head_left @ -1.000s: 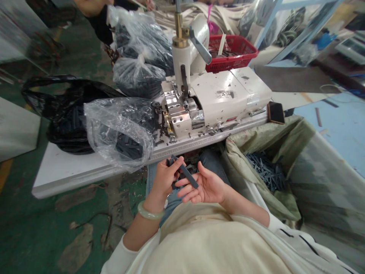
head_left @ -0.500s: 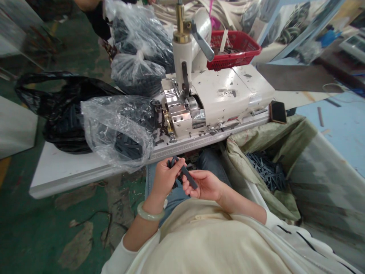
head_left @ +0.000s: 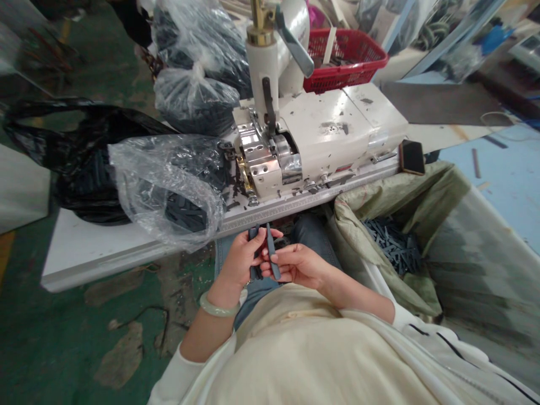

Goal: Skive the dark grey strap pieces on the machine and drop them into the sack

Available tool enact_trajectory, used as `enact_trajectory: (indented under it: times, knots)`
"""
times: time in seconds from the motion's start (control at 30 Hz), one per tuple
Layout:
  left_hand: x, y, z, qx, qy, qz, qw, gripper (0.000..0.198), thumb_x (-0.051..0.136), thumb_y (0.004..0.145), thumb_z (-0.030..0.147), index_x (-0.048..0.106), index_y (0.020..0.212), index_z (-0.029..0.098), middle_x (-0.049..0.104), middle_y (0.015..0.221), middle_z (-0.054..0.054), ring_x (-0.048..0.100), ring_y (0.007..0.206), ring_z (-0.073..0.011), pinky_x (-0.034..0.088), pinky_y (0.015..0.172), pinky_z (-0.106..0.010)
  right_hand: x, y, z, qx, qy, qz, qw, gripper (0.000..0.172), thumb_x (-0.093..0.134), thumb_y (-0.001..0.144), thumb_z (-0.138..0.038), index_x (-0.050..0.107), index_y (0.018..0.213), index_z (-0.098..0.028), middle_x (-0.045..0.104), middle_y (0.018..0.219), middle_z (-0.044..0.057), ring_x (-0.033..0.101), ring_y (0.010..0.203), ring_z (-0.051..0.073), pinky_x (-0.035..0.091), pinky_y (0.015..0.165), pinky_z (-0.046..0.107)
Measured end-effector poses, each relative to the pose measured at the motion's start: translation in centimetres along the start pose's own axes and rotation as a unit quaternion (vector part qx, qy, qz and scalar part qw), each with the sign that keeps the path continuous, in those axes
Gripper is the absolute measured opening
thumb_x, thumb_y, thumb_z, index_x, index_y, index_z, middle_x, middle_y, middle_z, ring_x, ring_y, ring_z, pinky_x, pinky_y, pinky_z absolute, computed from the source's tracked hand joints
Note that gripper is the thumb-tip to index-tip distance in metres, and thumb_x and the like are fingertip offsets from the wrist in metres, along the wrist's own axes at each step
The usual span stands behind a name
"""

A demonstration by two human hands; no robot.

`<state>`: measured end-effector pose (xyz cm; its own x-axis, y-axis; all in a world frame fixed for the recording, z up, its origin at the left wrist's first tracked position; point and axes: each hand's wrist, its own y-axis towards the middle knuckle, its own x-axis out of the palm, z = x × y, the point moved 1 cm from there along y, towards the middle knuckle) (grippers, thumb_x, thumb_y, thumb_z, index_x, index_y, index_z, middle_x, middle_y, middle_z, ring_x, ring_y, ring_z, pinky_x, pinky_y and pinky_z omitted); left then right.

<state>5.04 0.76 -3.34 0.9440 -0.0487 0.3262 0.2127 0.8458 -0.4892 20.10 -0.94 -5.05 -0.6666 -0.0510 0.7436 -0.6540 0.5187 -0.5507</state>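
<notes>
My left hand (head_left: 240, 260), with a pale green bangle on the wrist, is closed round a small bunch of dark strips (head_left: 254, 247) over my lap. My right hand (head_left: 297, 265) pinches one dark strip (head_left: 271, 256) that stands nearly upright between the two hands. Both hands are below the front edge of the white table (head_left: 97, 247), in front of the cream sewing machine (head_left: 312, 135).
A clear plastic bag of dark strips (head_left: 169, 188) lies on the table at left, with a black bag (head_left: 80, 152) behind it. More tied bags (head_left: 196, 95) and a red basket (head_left: 350, 62) stand at the back. A green-lined bin (head_left: 405, 225) with strips sits at right. A phone (head_left: 412, 157) lies by the machine.
My right hand closed from open fingers onto one strip and turned it from slanting to nearly upright. Both hands drew closer together. The camera tilted slightly.
</notes>
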Motion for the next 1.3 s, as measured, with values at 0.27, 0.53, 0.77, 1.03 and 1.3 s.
enact_trajectory:
  times: [0.27, 0.53, 0.77, 1.03, 1.3]
  knots:
    - [0.3, 0.1, 0.3, 0.013, 0.022, 0.013, 1.000, 0.034, 0.067, 0.078, 0.045, 0.072, 0.091, 0.014, 0.043, 0.051, 0.006, 0.029, 0.033, -0.0019, 0.020, 0.031, -0.014, 0.0, -0.1, -0.2, -0.008, -0.018, 0.006, 1.000, 0.037, 0.082, 0.067, -0.027, 0.072, 0.098, -0.009, 0.076, 0.082, 0.011, 0.073, 0.073, 0.017, 0.057, 0.072, 0.027]
    - [0.4, 0.3, 0.3, 0.013, -0.002, 0.005, 1.000, 0.030, 0.070, 0.076, 0.041, 0.071, 0.090, 0.014, 0.041, 0.050, 0.007, 0.034, 0.036, -0.0036, 0.021, 0.034, -0.014, 0.0, 0.0, 0.3, -0.040, -0.042, -0.001, 0.998, 0.035, 0.080, 0.070, -0.037, 0.069, 0.091, -0.011, 0.071, 0.073, 0.004, 0.067, 0.063, 0.011, 0.054, 0.064, 0.023]
    - [-0.8, 0.7, 1.0, 0.057, 0.013, 0.075, 0.995, 0.044, 0.068, 0.075, 0.054, 0.070, 0.089, 0.012, 0.044, 0.053, 0.003, 0.031, 0.042, -0.0042, 0.015, 0.035, -0.014, 1.0, 1.9, -5.5, -0.229, -0.138, 0.025, 0.963, 0.039, 0.066, 0.079, -0.052, 0.051, 0.070, -0.017, 0.027, 0.045, -0.012, 0.018, 0.036, 0.002, 0.011, 0.035, 0.016]
    - [-2.0, 0.1, 1.5, 0.074, -0.044, 0.101, 0.991, 0.046, 0.072, 0.070, 0.057, 0.066, 0.071, 0.011, 0.045, 0.056, 0.002, 0.030, 0.043, -0.0036, 0.017, 0.034, -0.012, 3.1, 4.6, -15.1, -0.285, -0.168, 0.098, 0.939, 0.035, 0.065, 0.077, -0.045, 0.046, 0.063, -0.019, 0.026, 0.038, -0.013, 0.017, 0.031, 0.003, 0.008, 0.033, 0.019]
    - [-2.5, 0.3, 1.3, 0.064, -0.080, 0.085, 0.991, 0.045, 0.073, 0.070, 0.055, 0.065, 0.073, 0.011, 0.036, 0.057, 0.006, 0.028, 0.043, -0.0016, 0.018, 0.034, -0.010, 3.0, 5.6, -15.7, -0.267, -0.160, 0.136, 0.940, 0.027, 0.059, 0.079, -0.035, 0.045, 0.061, -0.020, 0.028, 0.036, -0.012, 0.017, 0.029, 0.003, 0.007, 0.034, 0.020]
